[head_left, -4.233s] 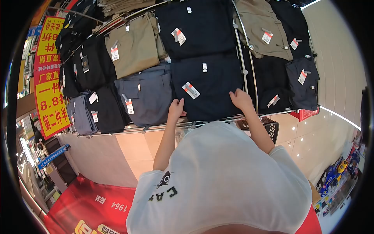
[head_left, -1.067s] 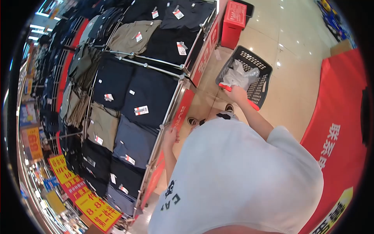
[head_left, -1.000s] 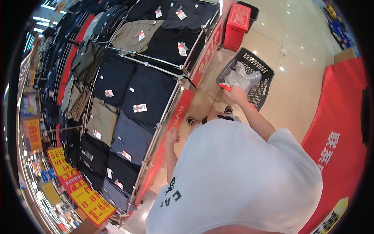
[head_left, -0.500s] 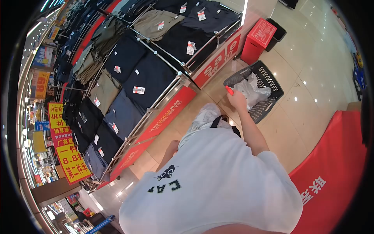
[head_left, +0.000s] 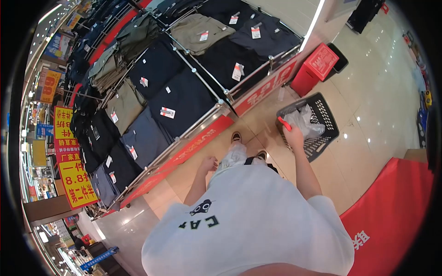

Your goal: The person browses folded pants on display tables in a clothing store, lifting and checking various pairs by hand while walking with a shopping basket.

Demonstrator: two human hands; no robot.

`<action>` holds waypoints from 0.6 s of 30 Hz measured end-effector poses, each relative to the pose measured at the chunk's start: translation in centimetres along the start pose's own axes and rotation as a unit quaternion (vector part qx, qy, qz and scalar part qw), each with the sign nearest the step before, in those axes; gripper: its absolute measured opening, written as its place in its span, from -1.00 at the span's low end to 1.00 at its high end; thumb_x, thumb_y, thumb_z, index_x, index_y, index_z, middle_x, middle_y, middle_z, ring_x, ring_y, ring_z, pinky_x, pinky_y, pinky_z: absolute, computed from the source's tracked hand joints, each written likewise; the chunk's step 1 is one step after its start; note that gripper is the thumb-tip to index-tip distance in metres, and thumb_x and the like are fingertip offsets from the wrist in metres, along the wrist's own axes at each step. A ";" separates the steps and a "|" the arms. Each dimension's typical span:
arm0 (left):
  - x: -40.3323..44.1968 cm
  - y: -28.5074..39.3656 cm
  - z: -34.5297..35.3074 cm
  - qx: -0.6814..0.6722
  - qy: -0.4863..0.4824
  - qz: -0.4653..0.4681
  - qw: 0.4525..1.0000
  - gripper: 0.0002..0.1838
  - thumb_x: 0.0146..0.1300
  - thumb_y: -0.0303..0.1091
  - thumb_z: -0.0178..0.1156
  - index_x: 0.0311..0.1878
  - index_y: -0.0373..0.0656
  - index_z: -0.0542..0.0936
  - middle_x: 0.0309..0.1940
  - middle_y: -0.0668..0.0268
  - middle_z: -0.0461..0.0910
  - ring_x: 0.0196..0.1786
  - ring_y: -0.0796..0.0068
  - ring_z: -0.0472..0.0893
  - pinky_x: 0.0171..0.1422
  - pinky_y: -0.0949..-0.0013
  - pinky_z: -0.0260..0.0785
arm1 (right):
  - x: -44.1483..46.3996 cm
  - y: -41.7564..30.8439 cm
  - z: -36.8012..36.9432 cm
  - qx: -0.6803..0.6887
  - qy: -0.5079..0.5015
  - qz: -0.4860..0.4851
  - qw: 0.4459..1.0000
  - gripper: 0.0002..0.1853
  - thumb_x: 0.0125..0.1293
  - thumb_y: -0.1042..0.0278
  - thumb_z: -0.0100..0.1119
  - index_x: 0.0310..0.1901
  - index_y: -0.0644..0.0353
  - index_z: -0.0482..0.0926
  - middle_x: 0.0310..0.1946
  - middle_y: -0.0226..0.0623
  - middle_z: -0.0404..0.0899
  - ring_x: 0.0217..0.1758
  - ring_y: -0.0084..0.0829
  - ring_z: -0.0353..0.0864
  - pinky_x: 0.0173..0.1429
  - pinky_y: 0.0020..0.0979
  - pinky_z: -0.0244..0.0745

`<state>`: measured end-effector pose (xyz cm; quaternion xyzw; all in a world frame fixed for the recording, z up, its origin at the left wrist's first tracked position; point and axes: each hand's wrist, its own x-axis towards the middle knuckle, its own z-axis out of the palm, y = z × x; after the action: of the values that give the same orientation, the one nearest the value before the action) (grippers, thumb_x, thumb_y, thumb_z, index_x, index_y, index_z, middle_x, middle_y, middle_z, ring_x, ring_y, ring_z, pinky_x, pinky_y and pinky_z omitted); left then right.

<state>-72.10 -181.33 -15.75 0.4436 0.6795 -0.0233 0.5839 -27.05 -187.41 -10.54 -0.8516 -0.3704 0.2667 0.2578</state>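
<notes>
My right hand (head_left: pixel 294 136) is wrapped round a red handle (head_left: pixel 284 123), whose end sticks out past the fingers. Below and beyond it, a dark grey shopping basket (head_left: pixel 328 120) with holes in its walls rests on the floor. Inside the basket lies a crumpled, whitish translucent plastic bag (head_left: pixel 304 122). How the handle joins the basket is hidden by the hand. My left hand (head_left: pixel 209 164) hangs beside my leg with loosely bent fingers and nothing visible in it. The clothes display is the nearest thing to that hand.
Folded trousers (head_left: pixel 177 96) with price tags fill a metal-railed display (head_left: pixel 195 117) at left and ahead. A red bin (head_left: pixel 317 66) stands beyond the basket. Red cloth (head_left: pixel 382 221) covers something at right. Tiled floor (head_left: pixel 363 106) runs ahead, and yellow-red signs (head_left: pixel 76 179) hang at left.
My left hand has swung out from my side and shows more fully. Both shoes have come into view. The basket and my right hand sit lower and farther right in the picture.
</notes>
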 end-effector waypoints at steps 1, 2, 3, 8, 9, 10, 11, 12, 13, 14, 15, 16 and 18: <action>0.2 -0.3 -0.5 0.002 -0.001 -0.021 1.000 -0.62 0.32 -0.20 -0.02 -0.02 -0.29 0.60 -0.34 0.08 0.67 -0.46 0.26 0.69 -0.40 0.25 0.57 | 0.3 0.2 -0.2 -0.014 0.001 0.014 1.000 -0.54 0.25 -0.09 0.15 -0.20 0.25 0.65 -0.31 0.18 0.64 -0.14 0.16 0.64 -0.05 0.00 0.51; 0.3 -0.8 -0.9 0.004 -0.003 -0.044 0.999 -0.61 0.31 -0.20 -0.01 -0.02 -0.30 0.60 -0.34 0.07 0.67 -0.46 0.26 0.69 -0.40 0.25 0.57 | 0.6 0.4 -0.4 -0.030 0.000 0.031 0.999 -0.53 0.24 -0.09 0.17 -0.20 0.24 0.65 -0.31 0.18 0.64 -0.14 0.15 0.64 -0.06 0.00 0.51; 1.0 -2.0 -1.5 -0.013 -0.004 -0.044 0.999 -0.60 0.30 -0.19 0.00 -0.01 -0.30 0.60 -0.36 0.06 0.67 -0.45 0.26 0.68 -0.38 0.25 0.57 | 1.1 0.8 -0.6 -0.033 -0.004 0.033 0.999 -0.53 0.24 -0.09 0.17 -0.20 0.24 0.65 -0.31 0.18 0.64 -0.14 0.15 0.64 -0.06 0.00 0.51; 5.7 -5.7 -6.4 0.175 -0.059 0.136 0.973 -0.61 0.30 -0.17 0.00 -0.04 -0.29 0.60 -0.36 0.06 0.67 -0.45 0.26 0.66 -0.34 0.24 0.56 | 2.6 0.7 -2.9 -0.122 0.035 0.081 0.989 -0.52 0.24 -0.17 0.14 -0.15 0.13 0.66 -0.25 0.05 0.68 -0.11 0.11 0.66 -0.07 0.01 0.53; 5.7 -5.7 -7.0 0.199 -0.067 0.147 0.967 -0.62 0.30 -0.17 0.00 -0.06 -0.28 0.60 -0.36 0.07 0.67 -0.44 0.27 0.65 -0.34 0.24 0.55 | 2.4 -0.2 -3.6 -0.127 0.049 0.106 0.985 -0.52 0.24 -0.19 0.16 -0.18 0.13 0.65 -0.27 0.04 0.68 -0.13 0.10 0.66 -0.08 0.00 0.53; 6.1 -5.3 -7.3 0.198 -0.073 0.148 0.966 -0.62 0.30 -0.17 0.00 -0.06 -0.28 0.60 -0.36 0.07 0.67 -0.44 0.27 0.65 -0.34 0.24 0.55 | 2.7 0.2 -3.3 -0.132 0.050 0.110 0.984 -0.52 0.24 -0.19 0.16 -0.18 0.13 0.65 -0.27 0.04 0.68 -0.13 0.10 0.66 -0.08 0.00 0.53; 5.6 -3.9 -7.5 0.075 -0.038 0.057 0.995 -0.62 0.32 -0.15 0.00 -0.07 -0.28 0.60 -0.37 0.07 0.66 -0.44 0.27 0.65 -0.34 0.25 0.54 | 3.1 0.9 -3.2 -0.145 0.071 0.105 0.981 -0.52 0.26 -0.20 0.17 -0.18 0.12 0.66 -0.27 0.04 0.68 -0.15 0.10 0.67 -0.09 0.00 0.53; 6.0 -3.5 -7.3 -0.050 -0.002 -0.037 0.998 -0.62 0.33 -0.14 0.00 -0.09 -0.27 0.60 -0.37 0.07 0.66 -0.44 0.28 0.65 -0.35 0.26 0.53 | 3.5 1.2 -3.4 -0.159 0.091 0.096 0.978 -0.51 0.28 -0.21 0.18 -0.19 0.12 0.67 -0.28 0.04 0.68 -0.16 0.11 0.67 -0.10 -0.01 0.53; 6.1 -3.0 -7.3 -0.055 -0.007 -0.039 0.998 -0.62 0.33 -0.14 0.00 -0.09 -0.27 0.60 -0.37 0.07 0.66 -0.44 0.28 0.65 -0.35 0.26 0.53 | 3.7 1.5 -3.7 -0.189 0.104 0.073 0.974 -0.53 0.30 -0.19 0.16 -0.16 0.10 0.69 -0.27 0.02 0.68 -0.17 0.09 0.68 -0.11 -0.02 0.54; 6.6 -3.6 -7.6 -0.100 -0.013 -0.043 0.994 -0.62 0.35 -0.12 0.01 -0.09 -0.26 0.60 -0.38 0.08 0.66 -0.41 0.28 0.65 -0.31 0.24 0.54 | 4.0 1.9 -4.0 -0.194 0.103 0.071 0.973 -0.53 0.30 -0.19 0.16 -0.16 0.10 0.69 -0.27 0.02 0.68 -0.17 0.09 0.68 -0.11 -0.02 0.54; 6.6 -3.4 -8.0 -0.144 -0.017 -0.047 0.988 -0.61 0.38 -0.10 0.01 -0.08 -0.26 0.60 -0.39 0.10 0.65 -0.39 0.27 0.65 -0.27 0.22 0.55 | 4.6 2.7 -4.0 -0.209 0.116 0.055 0.969 -0.54 0.31 -0.19 0.15 -0.13 0.07 0.69 -0.27 0.01 0.69 -0.17 0.08 0.68 -0.10 -0.02 0.54; 6.4 -3.1 -8.0 -0.146 -0.016 -0.047 0.988 -0.61 0.38 -0.10 0.01 -0.08 -0.26 0.60 -0.39 0.10 0.65 -0.39 0.27 0.65 -0.27 0.22 0.55 | 5.3 3.2 -3.9 -0.223 0.130 0.038 0.965 -0.55 0.31 -0.19 0.15 -0.11 0.04 0.70 -0.28 -0.01 0.69 -0.16 0.06 0.68 -0.10 -0.02 0.53; 2.1 0.9 -8.1 -0.041 -0.035 0.002 0.999 -0.57 0.44 -0.04 -0.02 -0.09 -0.24 0.63 -0.33 0.11 0.68 -0.31 0.27 0.67 -0.19 0.18 0.56 | 6.5 3.6 -4.9 -0.192 0.067 0.087 0.975 -0.46 0.29 -0.20 0.16 0.03 0.11 0.66 -0.18 0.06 0.69 -0.06 0.09 0.67 0.02 -0.04 0.54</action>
<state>-77.63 -175.12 -14.43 0.4197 0.6583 -0.0095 0.6248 -18.32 -185.76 -11.04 -0.9301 -0.3213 0.1538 0.0899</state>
